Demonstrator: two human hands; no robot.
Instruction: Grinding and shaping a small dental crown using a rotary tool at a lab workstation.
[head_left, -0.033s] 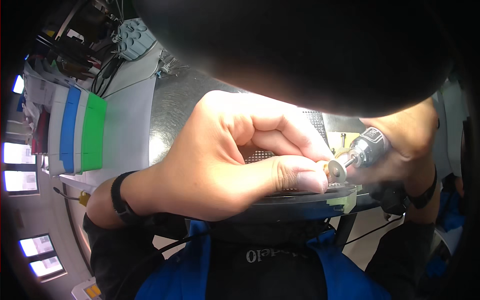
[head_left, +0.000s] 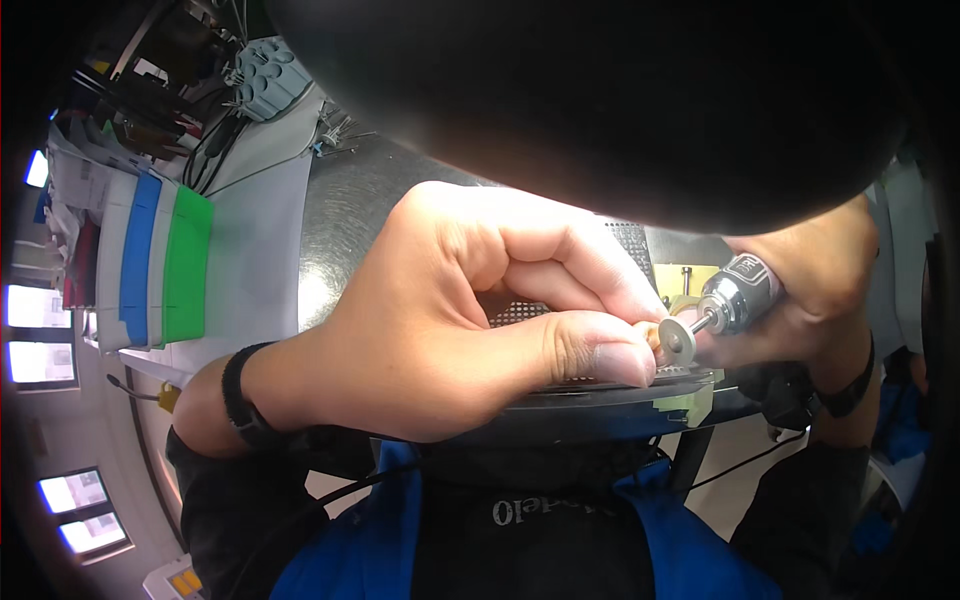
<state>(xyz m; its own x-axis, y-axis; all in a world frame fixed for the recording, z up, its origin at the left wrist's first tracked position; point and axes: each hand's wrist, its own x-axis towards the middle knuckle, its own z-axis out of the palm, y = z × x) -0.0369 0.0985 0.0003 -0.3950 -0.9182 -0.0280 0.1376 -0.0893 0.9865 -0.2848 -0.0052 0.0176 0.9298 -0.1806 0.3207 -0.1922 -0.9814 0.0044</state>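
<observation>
My left hand (head_left: pixel 480 310) is closed, thumb against bent fingers, pinching a small tan piece (head_left: pixel 650 335) at its fingertips. Most of that piece is hidden, so its kind cannot be made out. My right hand (head_left: pixel 805 285) wraps round a silver rotary handpiece (head_left: pixel 741 295) that points left. On its thin shank sits a pale round disc (head_left: pixel 677 342), right beside the tan piece. Whether disc and piece touch is hard to tell. Both hands are close together over the near edge of the work surface, with a perforated metal plate (head_left: pixel 630 240) behind the left fingers.
A large dark rounded shape (head_left: pixel 600 100) covers the upper view. Green (head_left: pixel 188 265) and blue (head_left: pixel 140 260) bins stand at left. Farther back are a grey holder with round holes (head_left: pixel 270 78) and several thin-shanked bits (head_left: pixel 337 132). A pale yellow block (head_left: pixel 683 280) sits behind the handpiece.
The disc and handpiece have shifted very slightly to the right, and the handpiece has turned a little in my right hand. My left hand stays in place.
</observation>
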